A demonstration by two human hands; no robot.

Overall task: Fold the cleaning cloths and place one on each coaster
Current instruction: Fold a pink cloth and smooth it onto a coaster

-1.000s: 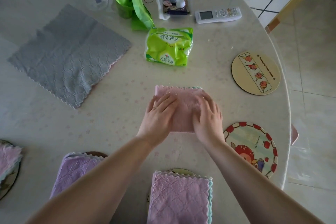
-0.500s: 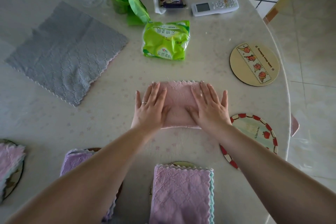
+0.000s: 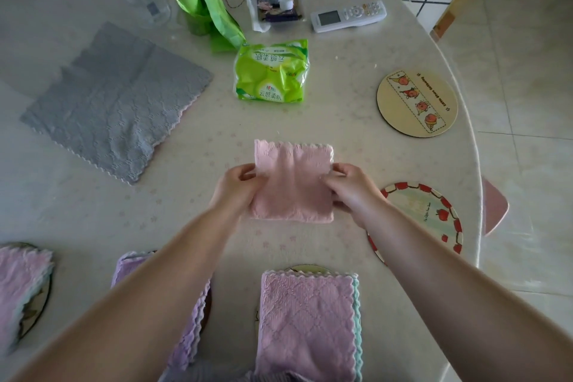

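Marble-look table (image 3: pixel 93 211) fills pretty much the whole view, pale and a bit glossy, with its curved edge running down the 3 o'clock side. Next biggest thing is the grey cloth (image 3: pixel 117 102) lying flat and unfolded out at 10 o'clock, well apart from your hands.

Down at 6 o'clock you've got a folded purple cloth (image 3: pixel 307 326) sitting on a coaster that only peeks out at its far edge. Another folded purple cloth (image 3: pixel 189 341) is at 7 o'clock, mostly hidden under your left forearm, and a folded pink one (image 3: pixel 21 285) sits on a dark coaster at 8 o'clock.

Dead centre is the folded pink cloth (image 3: pixel 293 183). Your left hand (image 3: pixel 237 186) is pinching its left edge and your right hand (image 3: pixel 352 189) is pinching its right edge, both closed on the fabric. Can't tell if it's lifted or flat on the table.

Two bare coasters on the right: the apple-rimmed coaster (image 3: pixel 434 217) at 4 o'clock, partly under your right arm, and the beige coaster (image 3: pixel 417 102) at 2 o'clock.

At 12 o'clock there's a green tissue pack (image 3: pixel 273 71), a green bag roll (image 3: pixel 201 3) behind it, and a white remote (image 3: pixel 348 15) at 1 o'clock.
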